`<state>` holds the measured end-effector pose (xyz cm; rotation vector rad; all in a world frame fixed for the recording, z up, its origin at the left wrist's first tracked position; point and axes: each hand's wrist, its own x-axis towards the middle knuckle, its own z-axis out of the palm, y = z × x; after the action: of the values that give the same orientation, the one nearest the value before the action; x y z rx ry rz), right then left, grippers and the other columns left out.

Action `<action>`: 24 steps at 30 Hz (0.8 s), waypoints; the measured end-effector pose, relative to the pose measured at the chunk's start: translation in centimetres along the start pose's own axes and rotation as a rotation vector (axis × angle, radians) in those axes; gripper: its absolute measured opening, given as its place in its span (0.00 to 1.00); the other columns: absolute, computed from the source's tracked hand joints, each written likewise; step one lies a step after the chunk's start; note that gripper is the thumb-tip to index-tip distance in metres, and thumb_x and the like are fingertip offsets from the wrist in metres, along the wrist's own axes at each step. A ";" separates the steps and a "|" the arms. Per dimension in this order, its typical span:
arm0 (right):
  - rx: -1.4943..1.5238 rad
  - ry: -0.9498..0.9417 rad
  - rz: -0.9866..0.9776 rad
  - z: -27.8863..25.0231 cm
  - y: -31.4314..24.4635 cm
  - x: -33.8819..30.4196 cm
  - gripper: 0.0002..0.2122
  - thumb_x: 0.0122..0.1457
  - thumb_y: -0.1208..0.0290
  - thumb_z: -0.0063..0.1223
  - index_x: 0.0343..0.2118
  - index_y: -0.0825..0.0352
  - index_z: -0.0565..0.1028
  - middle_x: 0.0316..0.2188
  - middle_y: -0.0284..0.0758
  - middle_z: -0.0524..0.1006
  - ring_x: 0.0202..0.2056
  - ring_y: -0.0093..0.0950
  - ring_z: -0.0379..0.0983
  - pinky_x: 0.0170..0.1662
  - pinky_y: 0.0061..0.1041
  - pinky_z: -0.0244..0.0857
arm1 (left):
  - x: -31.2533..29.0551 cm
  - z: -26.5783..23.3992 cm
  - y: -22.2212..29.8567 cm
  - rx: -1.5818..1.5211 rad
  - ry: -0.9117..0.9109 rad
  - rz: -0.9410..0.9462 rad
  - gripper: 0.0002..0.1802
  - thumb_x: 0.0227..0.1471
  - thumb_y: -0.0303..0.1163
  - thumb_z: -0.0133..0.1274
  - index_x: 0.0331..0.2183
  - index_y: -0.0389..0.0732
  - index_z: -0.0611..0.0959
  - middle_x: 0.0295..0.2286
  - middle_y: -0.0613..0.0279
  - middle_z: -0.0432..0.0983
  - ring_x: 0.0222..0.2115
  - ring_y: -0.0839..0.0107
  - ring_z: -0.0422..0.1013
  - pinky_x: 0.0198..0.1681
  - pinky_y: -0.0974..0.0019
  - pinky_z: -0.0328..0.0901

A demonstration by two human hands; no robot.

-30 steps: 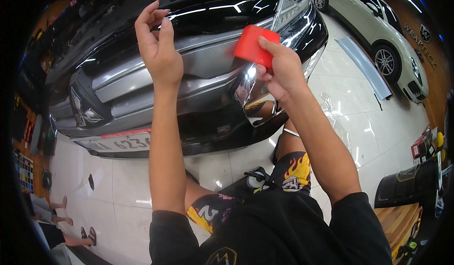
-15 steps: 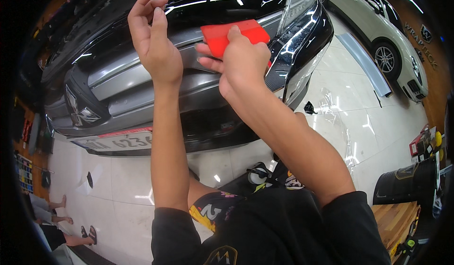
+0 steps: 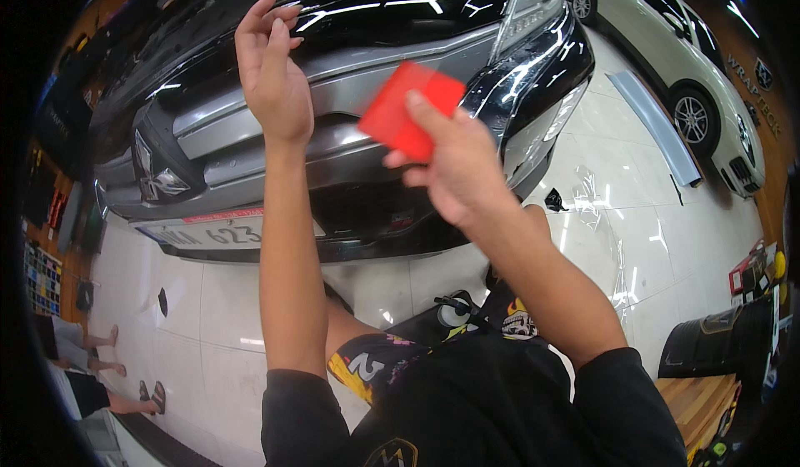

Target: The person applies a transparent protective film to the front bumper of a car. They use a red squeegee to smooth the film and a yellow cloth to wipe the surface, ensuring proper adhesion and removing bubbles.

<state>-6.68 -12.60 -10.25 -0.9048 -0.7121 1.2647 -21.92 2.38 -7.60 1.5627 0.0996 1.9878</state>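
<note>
My right hand (image 3: pixel 454 167) grips a flat red squeegee card (image 3: pixel 408 109) and holds it against the grey grille trim of a black car's front (image 3: pixel 400 17). Above and to the left, my left hand (image 3: pixel 271 71) is raised at the glossy edge of the hood, its fingertips pinched together on what looks like a clear film edge; the film itself is hard to see. Both forearms rise from the lower edge of the view. The car's headlight (image 3: pixel 533 59) lies just right of the red card.
A licence plate (image 3: pixel 212 234) sits low on the bumper. A white car (image 3: pixel 675 59) is parked at the right, with a long grey panel (image 3: pixel 658 125) on the glossy white floor. Another person's legs (image 3: pixel 92 359) show at the lower left. A dark bin (image 3: pixel 717 342) stands at the right.
My right hand with the red card swept left along the grille, then came back to the right and lower. My left hand stayed at the hood edge.
</note>
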 end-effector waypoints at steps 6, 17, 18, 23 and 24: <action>0.076 -0.104 -0.034 -2.9 -2.7 0.3 0.14 0.72 0.61 0.51 0.48 0.69 0.73 0.34 0.40 0.82 0.25 0.26 0.78 0.22 0.24 0.64 | -0.4 0.4 -0.5 0.078 -0.038 0.067 0.22 0.69 0.28 0.44 0.61 0.35 0.73 0.50 0.57 0.77 0.53 0.72 0.70 0.53 0.69 0.60; 0.037 -0.025 -0.165 -4.2 -2.3 1.0 0.14 0.72 0.64 0.50 0.49 0.73 0.72 0.34 0.43 0.82 0.25 0.29 0.80 0.17 0.22 0.63 | 0.0 -0.8 -0.9 0.068 -0.053 0.051 0.22 0.69 0.27 0.44 0.61 0.34 0.73 0.52 0.54 0.77 0.54 0.70 0.71 0.54 0.68 0.60; 0.005 -0.001 -0.202 -4.3 -2.8 1.0 0.15 0.72 0.64 0.50 0.51 0.74 0.72 0.35 0.44 0.82 0.26 0.30 0.81 0.18 0.22 0.65 | 0.0 -0.8 -0.8 0.061 -0.057 0.053 0.22 0.69 0.27 0.44 0.61 0.35 0.73 0.52 0.53 0.77 0.54 0.70 0.70 0.55 0.67 0.60; -0.069 -0.069 -0.235 -6.2 -4.7 2.3 0.20 0.71 0.66 0.50 0.57 0.78 0.68 0.39 0.50 0.82 0.32 0.34 0.84 0.19 0.21 0.71 | -0.2 -0.8 -0.9 0.089 -0.077 0.073 0.22 0.69 0.29 0.44 0.61 0.36 0.72 0.53 0.52 0.76 0.55 0.70 0.69 0.56 0.66 0.59; -0.083 -0.114 -0.217 -6.4 -4.9 2.5 0.19 0.70 0.67 0.51 0.56 0.78 0.68 0.39 0.50 0.81 0.31 0.34 0.83 0.18 0.20 0.69 | -0.2 -0.7 -0.9 0.101 -0.080 0.078 0.22 0.69 0.29 0.44 0.61 0.36 0.72 0.53 0.52 0.76 0.55 0.70 0.69 0.56 0.66 0.59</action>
<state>1.63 -11.52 -9.16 -0.8038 -0.9336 1.1062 -22.21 3.25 -8.36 1.7319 0.1099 2.0044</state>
